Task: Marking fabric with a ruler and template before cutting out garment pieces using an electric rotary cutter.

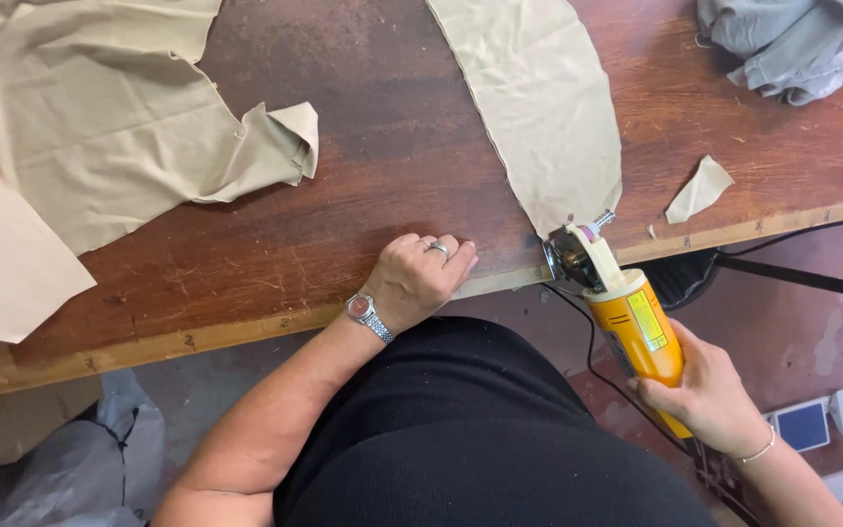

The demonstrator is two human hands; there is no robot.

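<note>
Head view shows the right hand point(704, 395) gripping a yellow rotary fabric cutter point(617, 303) at the near end of a beige fabric strip point(539, 98), its cut seemingly finished, while the left hand point(417, 278) rests loosely curled, holding nothing, on the desk point(392, 127) edge.

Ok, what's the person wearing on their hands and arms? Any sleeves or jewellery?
Both forearms are bare, with no sleeves in view. The left hand has a silver ring on one finger and a silver metal-link wristwatch with a reddish dial on the wrist. The right hand wears only a thin pale bracelet at the wrist.
</note>
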